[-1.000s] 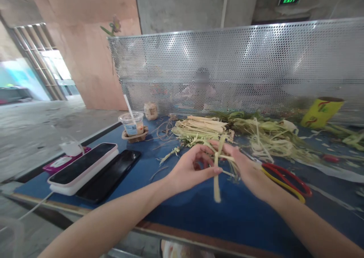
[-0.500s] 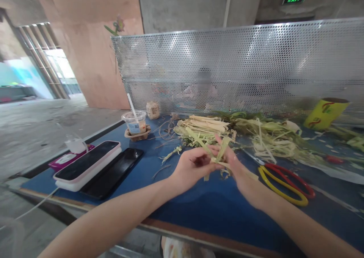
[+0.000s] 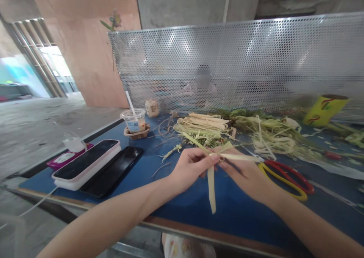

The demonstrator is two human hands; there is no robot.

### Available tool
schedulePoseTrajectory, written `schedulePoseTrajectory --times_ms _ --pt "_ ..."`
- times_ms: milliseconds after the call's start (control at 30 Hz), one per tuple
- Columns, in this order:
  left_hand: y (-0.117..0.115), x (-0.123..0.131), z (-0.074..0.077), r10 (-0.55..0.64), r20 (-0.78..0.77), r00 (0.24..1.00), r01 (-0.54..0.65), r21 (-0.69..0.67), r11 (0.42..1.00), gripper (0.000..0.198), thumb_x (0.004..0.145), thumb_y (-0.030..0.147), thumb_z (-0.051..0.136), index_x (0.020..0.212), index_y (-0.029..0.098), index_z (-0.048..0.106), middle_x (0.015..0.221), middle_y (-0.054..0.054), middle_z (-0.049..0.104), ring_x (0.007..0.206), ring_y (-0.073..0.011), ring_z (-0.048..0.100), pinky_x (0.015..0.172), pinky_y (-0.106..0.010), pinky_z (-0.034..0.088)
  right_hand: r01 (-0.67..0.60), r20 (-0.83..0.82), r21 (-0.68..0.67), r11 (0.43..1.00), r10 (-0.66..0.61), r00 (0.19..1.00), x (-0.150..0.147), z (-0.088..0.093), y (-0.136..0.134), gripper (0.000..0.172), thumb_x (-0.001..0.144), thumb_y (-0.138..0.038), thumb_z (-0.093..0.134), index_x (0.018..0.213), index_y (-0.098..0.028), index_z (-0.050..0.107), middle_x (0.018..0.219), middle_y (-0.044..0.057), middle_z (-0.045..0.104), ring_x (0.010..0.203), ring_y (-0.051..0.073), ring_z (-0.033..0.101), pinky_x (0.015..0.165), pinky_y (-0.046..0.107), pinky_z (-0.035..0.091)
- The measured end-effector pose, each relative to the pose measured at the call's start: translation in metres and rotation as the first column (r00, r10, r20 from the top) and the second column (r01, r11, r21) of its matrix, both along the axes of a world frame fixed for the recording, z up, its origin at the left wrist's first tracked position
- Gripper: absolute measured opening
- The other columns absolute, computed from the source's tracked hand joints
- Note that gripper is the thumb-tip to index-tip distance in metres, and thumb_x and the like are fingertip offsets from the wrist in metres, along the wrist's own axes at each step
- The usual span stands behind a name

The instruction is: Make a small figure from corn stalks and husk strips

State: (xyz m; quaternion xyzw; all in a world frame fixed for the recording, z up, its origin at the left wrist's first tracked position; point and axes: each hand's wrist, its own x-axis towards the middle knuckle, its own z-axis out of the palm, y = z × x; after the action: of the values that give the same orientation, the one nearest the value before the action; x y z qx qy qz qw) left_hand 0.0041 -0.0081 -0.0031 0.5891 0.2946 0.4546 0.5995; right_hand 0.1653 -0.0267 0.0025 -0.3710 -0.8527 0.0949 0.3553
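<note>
Pale green-yellow corn husk strips [image 3: 211, 191] cross each other between my two hands, above the front of the blue table. My left hand [image 3: 193, 165] is closed, its thumb pressed on the crossing point. From the right side my right hand [image 3: 240, 170] meets it, fingers closed round the same strips. One strip hangs down toward the table, one points right over my right hand, and another slants up to the left. The fingertips behind the strips are partly hidden. Just beyond the hands lies a heap of dried husks [image 3: 209, 123].
Scissors with red and yellow handles [image 3: 291, 178] lie right of my right hand. Leafy husks [image 3: 273, 132] and a yellow tube [image 3: 325, 110] are farther right. Phones [image 3: 113, 172] and a lidded cup [image 3: 134, 120] stand left. A perforated metal screen [image 3: 227, 60] closes the back; a person sits behind it.
The strips have been turned in my hands: one now hangs straight down and one stretches right, where before a folded piece stood up. My right hand has rolled over, its back now upward.
</note>
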Motion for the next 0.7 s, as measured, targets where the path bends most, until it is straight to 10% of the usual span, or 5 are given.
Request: schedulePoseTrajectory --times_ms 267,567,700 --pt "0.007 0.002 -0.001 -0.149 0.165 0.975 0.194 -0.307 0.932 0.033 0.066 0.042 0.065 0.058 0.012 0.053 0.047 0.004 0.044 0.036 -0.002 0.03 0.033 -0.015 0.021 0.082 -0.141 -0.219 0.972 -0.114 0.983 -0.002 -0.005 0.004 0.026 0.085 -0.034 0.041 0.097 -0.022 0.061 0.093 0.005 0.065 0.088 0.019 0.059 0.078 0.032 0.047" --pt "0.012 0.001 -0.007 -0.125 0.113 0.986 0.151 -0.262 0.953 0.039 0.066 0.046 0.064 0.05 0.012 0.051 0.044 0.003 0.044 0.034 -0.0023 0.03 0.034 -0.017 0.02 -0.042 -0.264 -0.402 0.915 -0.072 0.962 -0.008 -0.003 0.003 0.024 0.084 -0.038 0.043 0.091 -0.021 0.058 0.082 0.002 0.062 0.071 0.014 0.059 0.062 0.026 0.048" --pt "0.014 0.001 -0.006 -0.006 -0.037 0.999 0.004 -0.05 0.999 0.035 0.068 0.044 0.062 0.056 0.011 0.06 0.05 0.001 0.053 0.038 -0.003 0.036 0.037 -0.018 0.023 0.147 -0.103 -0.292 0.945 -0.184 0.977 0.0 -0.001 0.003 0.022 0.083 -0.039 0.044 0.089 -0.023 0.057 0.084 0.001 0.063 0.075 0.015 0.059 0.065 0.026 0.045"
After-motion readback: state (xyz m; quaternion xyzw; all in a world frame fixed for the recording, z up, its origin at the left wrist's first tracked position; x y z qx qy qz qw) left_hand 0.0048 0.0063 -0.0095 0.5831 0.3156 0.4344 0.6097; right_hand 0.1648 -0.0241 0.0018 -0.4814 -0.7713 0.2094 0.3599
